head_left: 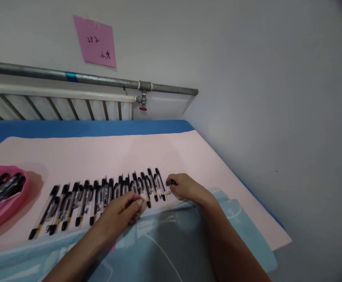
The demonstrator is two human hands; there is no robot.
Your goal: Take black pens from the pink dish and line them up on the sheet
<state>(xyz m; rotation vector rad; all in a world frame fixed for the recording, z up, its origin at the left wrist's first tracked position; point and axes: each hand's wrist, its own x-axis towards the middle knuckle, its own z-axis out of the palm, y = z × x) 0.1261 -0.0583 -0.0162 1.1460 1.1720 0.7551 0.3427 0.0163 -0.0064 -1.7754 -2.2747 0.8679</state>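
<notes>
A row of disassembled pens (93, 201) lies across the pink sheet, with black caps, clear barrels and small silver tips set out beside one another. My left hand (129, 207) is at the front of the row, over its right half, thumb and fingers pressed together; whatever they pinch is hidden. Just beyond the row's right end, my right hand (184, 186) is closed around a small black pen piece (173, 182), of which only one end shows. A silver pen tip (167, 192) lies close to that hand.
At the left stands a pink basin (15, 203) full of pens. A light blue cloth (159, 243) covers the near edge. Behind the blue surface (100, 128) run a radiator (56, 94) and a metal pipe (106, 80). A wall (276, 137) borders the right side.
</notes>
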